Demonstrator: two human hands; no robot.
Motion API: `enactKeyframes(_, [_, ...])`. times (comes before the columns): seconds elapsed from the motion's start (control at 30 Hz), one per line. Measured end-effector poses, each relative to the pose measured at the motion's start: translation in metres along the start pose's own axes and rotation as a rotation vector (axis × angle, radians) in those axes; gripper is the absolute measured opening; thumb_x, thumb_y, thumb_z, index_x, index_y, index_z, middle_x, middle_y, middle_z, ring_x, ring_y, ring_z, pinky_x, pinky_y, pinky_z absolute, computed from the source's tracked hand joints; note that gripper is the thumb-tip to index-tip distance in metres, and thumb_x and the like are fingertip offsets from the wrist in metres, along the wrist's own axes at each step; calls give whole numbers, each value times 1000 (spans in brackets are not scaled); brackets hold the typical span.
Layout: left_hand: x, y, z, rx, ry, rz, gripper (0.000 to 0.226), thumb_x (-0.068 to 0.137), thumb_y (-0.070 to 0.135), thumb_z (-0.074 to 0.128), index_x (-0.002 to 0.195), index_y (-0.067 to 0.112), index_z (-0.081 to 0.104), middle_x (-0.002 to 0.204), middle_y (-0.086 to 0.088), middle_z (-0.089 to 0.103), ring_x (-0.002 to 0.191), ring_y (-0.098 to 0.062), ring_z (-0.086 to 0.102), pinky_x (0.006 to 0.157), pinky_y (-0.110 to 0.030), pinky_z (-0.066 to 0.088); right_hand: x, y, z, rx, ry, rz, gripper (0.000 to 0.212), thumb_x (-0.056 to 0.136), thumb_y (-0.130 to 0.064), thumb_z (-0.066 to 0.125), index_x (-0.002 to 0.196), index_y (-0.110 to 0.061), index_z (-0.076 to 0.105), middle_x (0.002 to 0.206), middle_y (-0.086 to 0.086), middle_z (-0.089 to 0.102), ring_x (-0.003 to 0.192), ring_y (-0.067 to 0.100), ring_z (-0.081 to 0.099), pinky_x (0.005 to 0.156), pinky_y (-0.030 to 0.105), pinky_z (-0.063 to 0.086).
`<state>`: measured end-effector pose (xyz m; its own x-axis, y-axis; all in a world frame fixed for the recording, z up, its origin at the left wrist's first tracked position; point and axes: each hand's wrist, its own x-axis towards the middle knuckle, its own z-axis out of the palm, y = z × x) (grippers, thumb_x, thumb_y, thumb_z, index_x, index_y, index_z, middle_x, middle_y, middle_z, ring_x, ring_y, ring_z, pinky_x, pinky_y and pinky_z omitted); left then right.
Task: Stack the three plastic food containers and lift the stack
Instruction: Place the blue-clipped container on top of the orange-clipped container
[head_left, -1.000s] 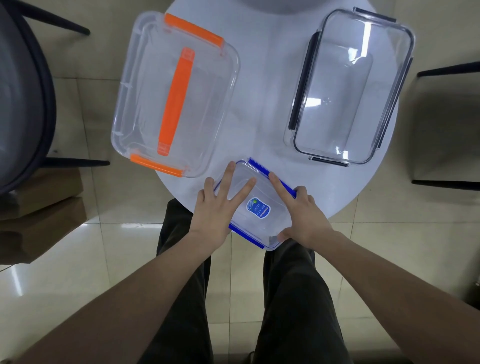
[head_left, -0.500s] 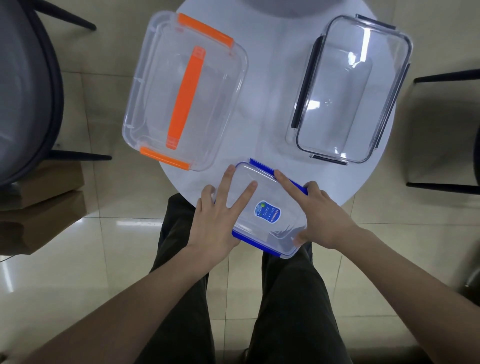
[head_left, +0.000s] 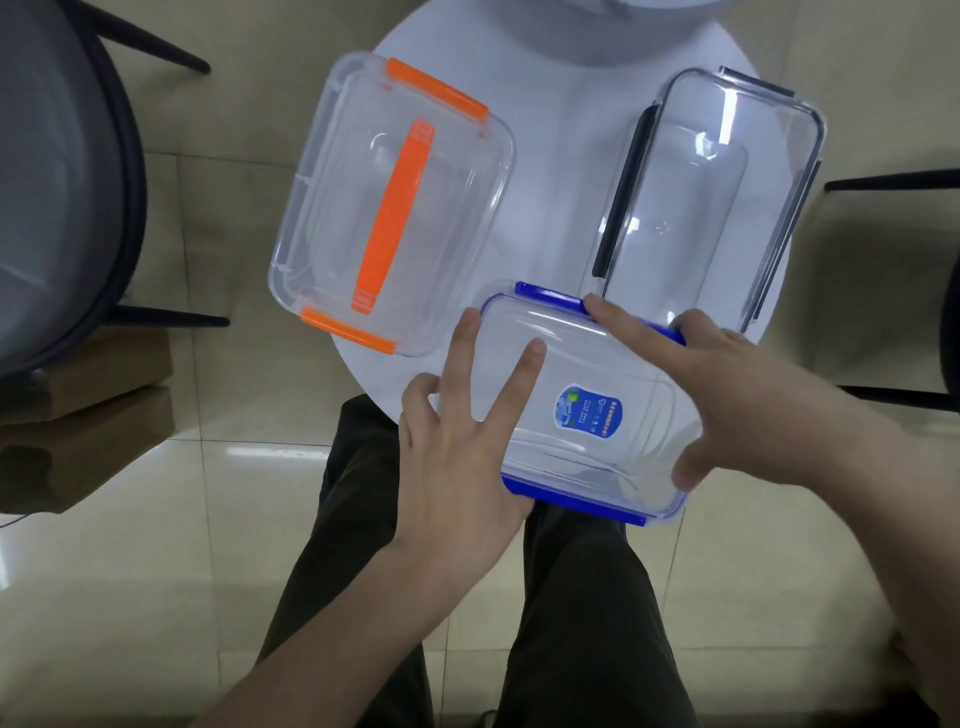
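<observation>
Three clear lidded containers are in view around a small round white table (head_left: 550, 208). The small container with blue clips (head_left: 587, 410) and a blue sticker is held over the table's near edge and my lap. My left hand (head_left: 457, 447) grips its left side, fingers spread on the lid. My right hand (head_left: 737, 395) grips its right side, thumb at the near corner. The large container with orange handle and clips (head_left: 389, 213) lies at the table's left, overhanging the edge. The long container with black clips (head_left: 711, 202) lies at the right.
A dark chair (head_left: 62, 182) stands at the left with cardboard boxes (head_left: 88, 415) beside it. Another dark chair frame (head_left: 904, 286) is at the right. My legs in dark trousers are below the table edge. The floor is glossy beige tile.
Both hands have raised the blue-clipped container off the table edge, so it looks larger and closer. The other two containers have not moved on the table.
</observation>
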<state>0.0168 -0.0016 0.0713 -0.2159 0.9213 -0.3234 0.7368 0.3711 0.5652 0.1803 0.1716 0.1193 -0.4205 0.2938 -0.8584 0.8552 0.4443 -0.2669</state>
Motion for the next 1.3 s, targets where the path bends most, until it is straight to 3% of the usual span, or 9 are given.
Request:
enactKeyframes(0.43, [40, -6, -43, -3, 146, -37, 100, 73, 50, 85, 155, 28, 32, 168, -19, 18, 141, -41, 33, 110, -42, 35, 15, -33, -70, -113, 93, -41, 162, 48, -26, 99, 129, -71, -34, 104, -1, 37, 82, 17, 43, 69, 38, 53])
enactKeyframes(0.53, [42, -13, -49, 18, 158, -53, 103, 70, 47, 89, 156, 25, 35, 168, -18, 17, 143, -40, 32, 109, -41, 33, 21, -42, -75, -115, 96, -52, 161, 48, -26, 98, 130, -71, -33, 105, 0, 37, 85, 19, 43, 72, 40, 54])
enactKeyframes(0.7, [43, -24, -57, 5, 157, -72, 104, 73, 49, 85, 155, 34, 23, 169, -16, 16, 139, -37, 35, 107, -34, 28, 28, -56, -76, -127, 90, -73, 160, 50, -24, 98, 131, -70, -33, 106, 0, 38, 89, 19, 43, 72, 40, 55])
enactKeyframes(0.9, [43, -36, -64, 8, 148, -83, 102, 75, 54, 81, 157, 33, 23, 170, -15, 14, 137, -38, 36, 105, -35, 29, 38, -67, -75, -144, 91, -97, 159, 51, -26, 97, 130, -70, -33, 102, -3, 35, 87, 19, 46, 59, 28, 46])
enactKeyframes(1.0, [44, -46, -69, 8, 174, -123, 114, 73, 48, 86, 160, 31, 15, 170, -13, 7, 141, -37, 28, 106, -39, 30, 42, -74, -76, -125, 114, -86, 158, 52, -30, 97, 132, -69, -33, 92, -8, 29, 76, 8, 42, 54, 22, 37])
enactKeyframes(1.07, [46, -51, -73, -29, 210, -134, 120, 71, 45, 89, 161, 30, 10, 168, -10, -1, 151, -32, 16, 110, -41, 29, 43, -77, -74, -86, 147, -79, 156, 52, -32, 97, 132, -69, -32, 92, -8, 31, 74, 3, 39, 57, 26, 43])
enactKeyframes(1.17, [52, -63, -81, -83, 265, -101, 121, 72, 42, 89, 161, 27, 8, 166, -3, -5, 154, -14, 3, 115, -31, 28, 44, -85, -73, -27, 205, -69, 155, 51, -36, 96, 132, -70, -32, 101, -3, 37, 77, 10, 44, 64, 33, 49])
enactKeyframes(1.23, [56, -71, -86, -121, 301, -95, 120, 71, 35, 91, 159, 25, 10, 165, -2, -3, 155, -15, 10, 114, -22, 35, 44, -90, -72, 24, 224, -49, 153, 52, -40, 95, 132, -70, -31, 105, -1, 39, 79, 15, 50, 69, 36, 52])
enactKeyframes(1.3, [59, -76, -91, -152, 325, -108, 120, 68, 26, 94, 158, 21, 14, 164, -13, 3, 151, 3, 6, 108, -2, 33, 43, -94, -71, 85, 242, -26, 151, 51, -43, 94, 133, -69, -30, 109, 0, 41, 79, 23, 56, 74, 42, 55])
